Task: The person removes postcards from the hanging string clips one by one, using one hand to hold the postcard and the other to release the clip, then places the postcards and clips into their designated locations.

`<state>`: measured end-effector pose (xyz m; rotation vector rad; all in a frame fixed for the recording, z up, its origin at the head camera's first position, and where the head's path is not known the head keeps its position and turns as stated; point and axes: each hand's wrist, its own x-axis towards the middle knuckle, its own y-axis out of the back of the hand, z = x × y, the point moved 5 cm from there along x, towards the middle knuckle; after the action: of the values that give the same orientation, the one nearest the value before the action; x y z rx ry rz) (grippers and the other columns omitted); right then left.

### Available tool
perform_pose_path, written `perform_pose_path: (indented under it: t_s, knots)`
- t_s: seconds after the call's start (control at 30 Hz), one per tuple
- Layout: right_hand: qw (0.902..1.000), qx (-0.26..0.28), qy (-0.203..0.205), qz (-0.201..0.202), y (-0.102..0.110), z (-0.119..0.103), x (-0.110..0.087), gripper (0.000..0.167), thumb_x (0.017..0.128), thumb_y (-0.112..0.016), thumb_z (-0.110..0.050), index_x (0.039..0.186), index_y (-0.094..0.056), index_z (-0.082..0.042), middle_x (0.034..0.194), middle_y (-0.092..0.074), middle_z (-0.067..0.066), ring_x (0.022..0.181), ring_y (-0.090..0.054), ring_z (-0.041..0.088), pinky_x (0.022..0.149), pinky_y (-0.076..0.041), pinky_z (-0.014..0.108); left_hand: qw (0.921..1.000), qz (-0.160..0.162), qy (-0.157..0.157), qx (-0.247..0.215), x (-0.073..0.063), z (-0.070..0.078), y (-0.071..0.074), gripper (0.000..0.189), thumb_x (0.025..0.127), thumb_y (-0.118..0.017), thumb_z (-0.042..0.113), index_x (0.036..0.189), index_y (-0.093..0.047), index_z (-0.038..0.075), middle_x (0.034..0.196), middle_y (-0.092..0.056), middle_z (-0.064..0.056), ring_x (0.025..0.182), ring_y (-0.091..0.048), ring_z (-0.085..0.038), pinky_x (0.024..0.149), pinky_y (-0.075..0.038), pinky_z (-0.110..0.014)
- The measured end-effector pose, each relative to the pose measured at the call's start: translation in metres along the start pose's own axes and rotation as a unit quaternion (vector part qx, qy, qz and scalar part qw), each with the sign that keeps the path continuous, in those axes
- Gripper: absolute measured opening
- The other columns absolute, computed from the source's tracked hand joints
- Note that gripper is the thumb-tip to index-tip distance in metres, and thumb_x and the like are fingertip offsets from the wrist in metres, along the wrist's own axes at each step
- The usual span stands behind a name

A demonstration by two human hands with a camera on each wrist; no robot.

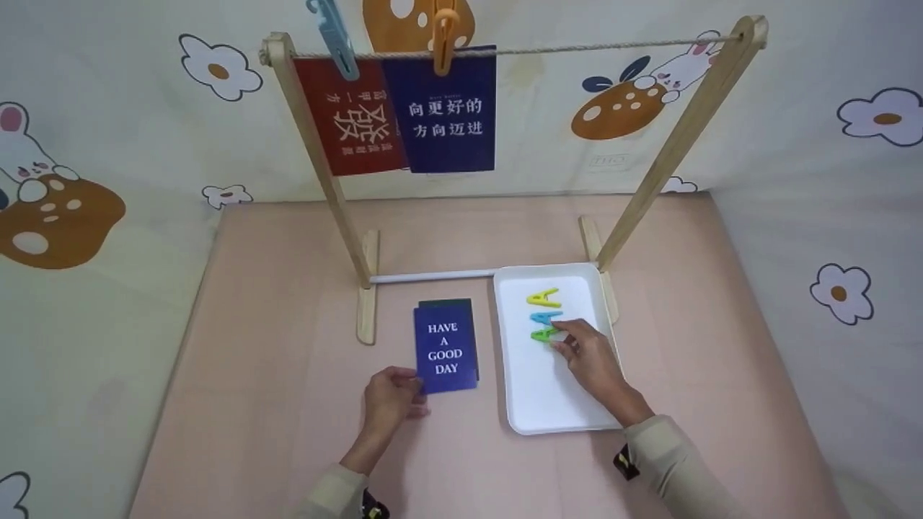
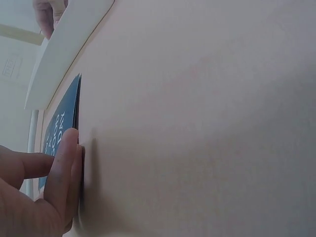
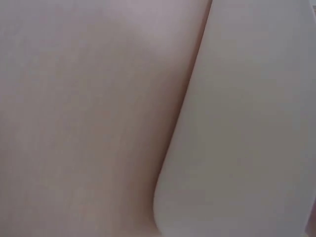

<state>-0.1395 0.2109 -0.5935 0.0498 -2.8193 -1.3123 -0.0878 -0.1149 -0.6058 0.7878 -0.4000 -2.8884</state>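
On the table lies a dark blue card [image 1: 445, 346] reading "HAVE A GOOD DAY", over a dark green card [image 1: 474, 317] that shows only along its top and right edges. My left hand [image 1: 389, 398] pinches the blue card's lower left corner; in the left wrist view its thumb and fingers [image 2: 64, 168] meet at the card's edge. Over the white tray [image 1: 562, 404], thumb and forefinger of my right hand [image 1: 595, 360] pinch a small green clothespin [image 1: 541, 335]. A blue clothespin [image 1: 544, 317] and a yellow clothespin [image 1: 542, 298] lie just beyond it in the tray.
Behind stands a wooden frame [image 1: 667, 144] with a rope [image 1: 613, 47] strung between its posts. A light blue clothespin [image 1: 337, 43] holds a red card [image 1: 350, 137] there, and an orange clothespin [image 1: 445, 36] a blue card [image 1: 451, 151]. A pale rod [image 1: 433, 277] joins the feet.
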Motion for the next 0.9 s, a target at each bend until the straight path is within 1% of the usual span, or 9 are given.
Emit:
perform_pose_path:
  t_s: [0.23,0.33,0.43,0.5,0.67,0.9]
  knots:
    - [0.9989,-0.043,0.017,0.007,0.0013,0.005,-0.0032,0.033,0.086,-0.076,-0.001,0.118,-0.071,-0.004,0.116,-0.06,0.009,0.092,-0.063,0.019,0.077,-0.059,0.032,1.0,-0.006,0.0,0.004,-0.0008,0.0004,0.0002,0.021,0.093,-0.062,0.0,0.111,-0.062,-0.01,0.092,-0.072,-0.022,0.065,-0.073,-0.018,0.061,-0.064,-0.031]
    - [0.9976,-0.062,0.028,0.01,0.0013,0.0056,-0.0039,0.034,0.085,-0.076,0.0,0.118,-0.071,-0.003,0.116,-0.058,0.011,0.101,-0.065,0.024,0.086,-0.061,0.036,1.0,-0.005,-0.001,0.007,-0.0016,0.0012,0.0,0.02,0.093,-0.063,0.0,0.111,-0.062,-0.01,0.093,-0.072,-0.023,0.066,-0.072,-0.018,0.062,-0.065,-0.031]
    - [0.9964,-0.075,0.035,0.016,0.0013,0.0061,-0.0041,0.035,0.084,-0.077,0.001,0.119,-0.071,-0.003,0.116,-0.058,0.011,0.107,-0.065,0.026,0.091,-0.06,0.038,0.9999,-0.006,-0.005,0.008,-0.0024,0.002,0.0,0.019,0.094,-0.062,0.0,0.11,-0.063,-0.01,0.093,-0.072,-0.023,0.067,-0.073,-0.019,0.062,-0.065,-0.03]
    - [0.9962,-0.078,0.035,0.02,0.0015,0.0066,-0.0042,0.037,0.084,-0.078,0.001,0.12,-0.07,-0.003,0.117,-0.058,0.012,0.105,-0.066,0.026,0.088,-0.061,0.037,0.9999,-0.007,-0.007,0.01,-0.0028,0.0021,0.0001,0.018,0.094,-0.061,0.0,0.109,-0.064,-0.01,0.094,-0.072,-0.023,0.068,-0.073,-0.019,0.063,-0.065,-0.03]
    - [0.997,-0.07,0.026,0.021,0.0014,0.0058,-0.0052,0.041,0.083,-0.078,0.001,0.122,-0.069,-0.006,0.121,-0.055,0.013,0.092,-0.063,0.021,0.074,-0.06,0.034,0.9999,-0.004,-0.01,0.003,-0.0036,0.0026,0.0002,0.017,0.095,-0.059,-0.001,0.108,-0.064,-0.01,0.093,-0.072,-0.023,0.068,-0.073,-0.019,0.063,-0.065,-0.031]
    - [0.9978,-0.057,0.027,0.021,-0.0004,0.0049,-0.0078,0.042,0.081,-0.079,0.003,0.121,-0.07,-0.007,0.121,-0.055,0.013,0.089,-0.062,0.019,0.073,-0.059,0.032,0.9999,0.008,-0.01,-0.011,-0.003,0.0013,0.0004,0.014,0.095,-0.059,0.0,0.104,-0.066,-0.008,0.091,-0.072,-0.021,0.07,-0.072,-0.017,0.064,-0.065,-0.03]
